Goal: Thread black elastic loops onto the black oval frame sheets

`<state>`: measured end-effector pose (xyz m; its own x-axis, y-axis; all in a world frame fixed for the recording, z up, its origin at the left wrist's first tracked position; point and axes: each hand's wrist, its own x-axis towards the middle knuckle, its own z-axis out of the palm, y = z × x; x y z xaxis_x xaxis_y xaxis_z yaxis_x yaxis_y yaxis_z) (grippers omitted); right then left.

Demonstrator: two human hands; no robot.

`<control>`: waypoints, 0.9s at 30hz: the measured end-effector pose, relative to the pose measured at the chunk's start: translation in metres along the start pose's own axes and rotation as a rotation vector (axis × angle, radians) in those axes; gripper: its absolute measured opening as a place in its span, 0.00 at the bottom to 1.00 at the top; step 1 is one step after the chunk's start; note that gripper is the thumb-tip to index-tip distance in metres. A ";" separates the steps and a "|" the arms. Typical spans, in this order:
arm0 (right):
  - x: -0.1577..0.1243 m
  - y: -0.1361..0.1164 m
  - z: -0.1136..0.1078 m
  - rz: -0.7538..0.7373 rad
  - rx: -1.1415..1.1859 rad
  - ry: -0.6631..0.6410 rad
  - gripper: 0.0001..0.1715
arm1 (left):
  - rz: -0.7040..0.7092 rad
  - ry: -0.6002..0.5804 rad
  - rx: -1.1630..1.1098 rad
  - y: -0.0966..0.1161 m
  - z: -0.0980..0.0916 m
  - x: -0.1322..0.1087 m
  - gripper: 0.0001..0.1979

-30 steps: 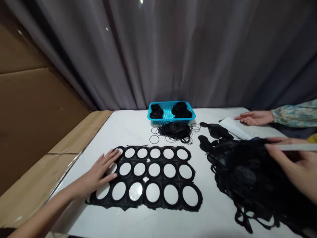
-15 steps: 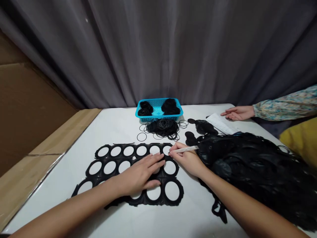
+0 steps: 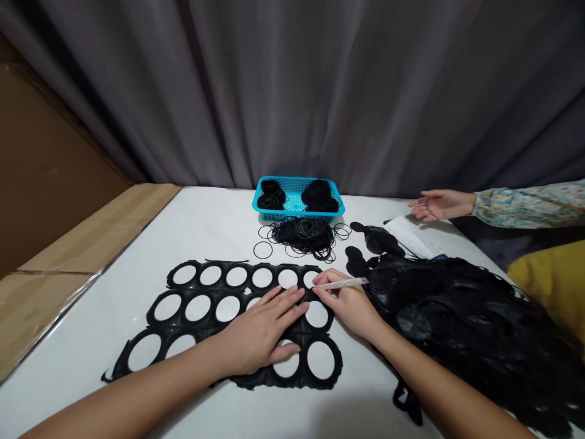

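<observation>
A black rubber sheet [image 3: 212,292] with rows of large round holes lies flat on the white table in front of me. My left hand [image 3: 267,335] rests on its middle, fingers spread and pressing down. In a pinch, my right hand [image 3: 350,305] holds a slim pale pen-like tool [image 3: 340,284]. The tool's tip meets the rim of the hole at the sheet's far right corner; whether it has caught any rubber is too small to tell. Beyond the sheet lies a heap of thin black rubber rings [image 3: 304,235], with a few loose rings around it.
A blue basket [image 3: 301,214] holding two black bundles stands at the back. At right sprawls a large black rubber heap [image 3: 466,329], with black discs [image 3: 379,241] and white paper [image 3: 414,236] behind. Another person's hand [image 3: 443,204] hovers there. Cardboard [image 3: 68,256] borders the left.
The other person's hand has lifted off the paper and turned. My view has shifted slightly. Both my hands stay at nearly the same places on the sheet.
</observation>
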<state>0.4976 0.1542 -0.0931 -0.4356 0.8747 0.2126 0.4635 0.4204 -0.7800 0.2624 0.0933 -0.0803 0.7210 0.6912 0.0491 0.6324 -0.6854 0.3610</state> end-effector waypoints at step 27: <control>-0.041 -0.034 -0.011 0.328 0.213 -0.166 0.10 | 0.113 0.034 -0.110 0.008 -0.006 -0.011 0.27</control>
<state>0.5077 0.1068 -0.0685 -0.4180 0.8958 -0.1512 0.4363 0.0520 -0.8983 0.2579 0.0815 -0.0728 0.7749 0.6194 0.1263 0.5114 -0.7317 0.4507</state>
